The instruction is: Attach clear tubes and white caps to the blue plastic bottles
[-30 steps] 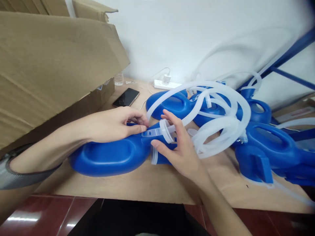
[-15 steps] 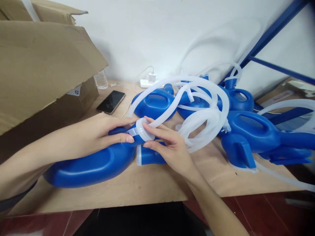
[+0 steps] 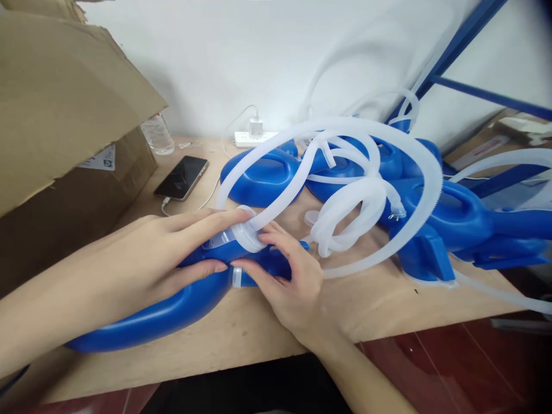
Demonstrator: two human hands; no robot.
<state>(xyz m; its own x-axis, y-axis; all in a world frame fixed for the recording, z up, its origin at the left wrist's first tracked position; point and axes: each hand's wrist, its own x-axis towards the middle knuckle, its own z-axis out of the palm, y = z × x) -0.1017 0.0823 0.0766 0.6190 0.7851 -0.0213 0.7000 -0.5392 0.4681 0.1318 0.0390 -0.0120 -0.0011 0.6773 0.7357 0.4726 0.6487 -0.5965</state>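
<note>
A blue plastic bottle [image 3: 155, 316] lies at the table's front left, its neck pointing right. On its mouth sits a translucent white cap [image 3: 249, 234], from which a ribbed clear hose [image 3: 287, 192] loops up and to the right. My left hand [image 3: 185, 247] wraps the neck, a finger on the cap's upper edge and the thumb below. My right hand [image 3: 291, 273] grips the cap from the right, thumb underneath. Beneath the hands, partly hidden, is another blue neck with a clear rim [image 3: 237, 277].
A cardboard box [image 3: 73, 98] stands at the left, near a clear bottle [image 3: 157, 135]. Behind are a phone [image 3: 181, 177] and a power strip [image 3: 250, 138]. Several blue bottles [image 3: 452, 213] and coiled hoses [image 3: 349, 213] fill the right. A blue metal frame [image 3: 468, 49] rises there.
The view has shifted slightly. My left fingers have moved onto the cap's top edge, and my right thumb has slid lower and left. The hose loop has spread further right.
</note>
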